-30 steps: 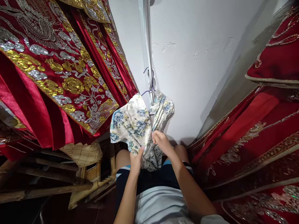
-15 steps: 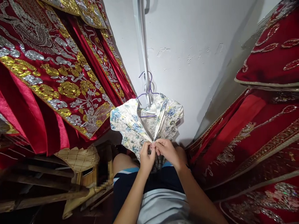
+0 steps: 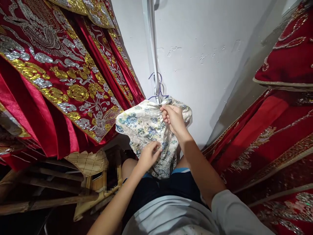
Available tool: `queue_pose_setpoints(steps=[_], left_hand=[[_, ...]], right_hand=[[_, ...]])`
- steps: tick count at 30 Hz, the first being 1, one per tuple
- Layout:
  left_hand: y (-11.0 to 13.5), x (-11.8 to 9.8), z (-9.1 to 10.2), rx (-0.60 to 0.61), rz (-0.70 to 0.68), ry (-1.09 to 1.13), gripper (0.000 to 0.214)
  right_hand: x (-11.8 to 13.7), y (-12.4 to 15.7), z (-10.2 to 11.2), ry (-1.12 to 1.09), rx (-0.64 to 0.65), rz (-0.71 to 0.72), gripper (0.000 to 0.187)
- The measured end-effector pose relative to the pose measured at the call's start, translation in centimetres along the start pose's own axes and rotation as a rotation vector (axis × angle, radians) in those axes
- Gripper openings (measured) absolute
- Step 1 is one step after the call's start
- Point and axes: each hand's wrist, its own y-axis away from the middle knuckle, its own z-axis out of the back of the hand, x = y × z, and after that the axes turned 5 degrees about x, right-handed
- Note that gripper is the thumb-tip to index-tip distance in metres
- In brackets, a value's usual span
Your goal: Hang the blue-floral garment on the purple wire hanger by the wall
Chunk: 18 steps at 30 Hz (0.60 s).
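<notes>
A white short-sleeved blouse (image 3: 137, 120) with blue and yellow flowers hangs on a purple wire hanger (image 3: 160, 86). Its two front edges meet along a line down the middle, which looks like a zipper. At the top of that line, by the neck, my right hand (image 3: 172, 117) pinches; the fingers cover what looks like the zipper pull. Lower on the front, my left hand (image 3: 149, 156) has its thumb and fingers curled together on the cloth, holding the blouse near the middle line. The hem hangs over my lap.
A metal post (image 3: 150, 42) carries the hanger before a white wall (image 3: 195, 29). Red sequined garments (image 3: 80, 88) hang at left, and more red embroidered cloth (image 3: 264, 130) hangs at right. A wood or bamboo chair (image 3: 95, 186) stands at lower left.
My right hand has moved up from mid-front to the neck, and the open V of the blouse has closed. My left hand stays low, slightly to the left.
</notes>
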Motion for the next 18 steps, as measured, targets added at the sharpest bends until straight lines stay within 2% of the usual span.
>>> queue_pose_setpoints(steps=[2,3,4,5,6,9,11,13,16,18], left_hand=[[-2.1,-1.6,2.6,-0.183,-0.077,0.085,0.021],[-3.4,-2.5,4.0,-0.318,-0.124,0.094,0.026],[-4.8,-3.5,5.3,-0.438,-0.172,0.066,0.029],[-6.1,-4.3,6.5,-0.502,-0.219,0.027,0.03],[-7.4,-5.1,7.6,-0.508,-0.258,-0.009,0.027],[-10.1,-6.9,9.6,-0.414,-0.324,-0.111,0.011],[-10.8,-7.3,10.4,-0.455,-0.322,-0.109,0.012],[-10.8,-6.8,11.5,-0.637,-0.256,0.035,0.009],[-9.7,-4.1,13.5,-0.961,-0.048,0.53,0.016],[-8.2,-1.5,14.1,-1.004,0.044,0.713,0.029]], right_hand=[[-0.3,1.2,-0.1,0.096,0.051,0.044,0.022],[-0.4,1.6,-0.1,0.14,0.078,0.061,0.022],[-0.3,1.9,-0.1,0.181,0.105,0.078,0.022],[-0.2,2.0,-0.1,0.216,0.124,0.095,0.022],[-0.1,2.0,-0.1,0.244,0.134,0.114,0.022],[-0.4,1.2,0.1,0.304,0.122,0.173,0.023],[-1.5,0.8,0.6,0.353,0.085,0.204,0.024],[-3.2,1.1,1.4,0.381,0.05,0.169,0.024],[-6.0,3.2,3.1,0.344,0.048,0.022,0.028],[-7.3,5.1,4.1,0.294,0.074,-0.061,0.028]])
